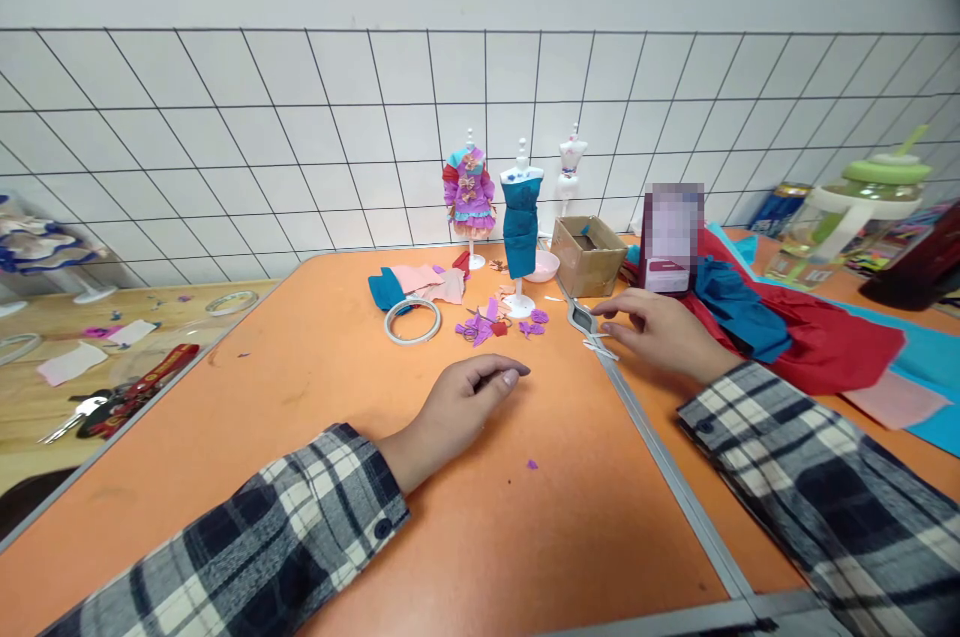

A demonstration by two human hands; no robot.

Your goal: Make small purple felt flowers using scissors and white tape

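Note:
My left hand [466, 404] rests low over the orange table, index finger stretched out and thumb beside it, holding nothing I can see. Further right, my right hand [664, 329] reaches toward the table seam with thumb and index finger apart. Its fingertips are by a grey oval fitting [581, 318] and thin white strips [600, 347]; contact is unclear. Between the hands and the wall stands a small white dress form wrapped in teal fabric [520, 227]. Purple fabric scraps [480, 325] lie around its base, with what look like small scissors among them.
Behind are a dress form in a purple ruffled dress [470, 192] and a bare one [572, 157]. A tape roll [412, 321], cardboard box [589, 262], pink bowl [545, 267] and phone [670, 237] stand around. Red fabric [832, 337] and a green-lidded bottle [847, 217] are right.

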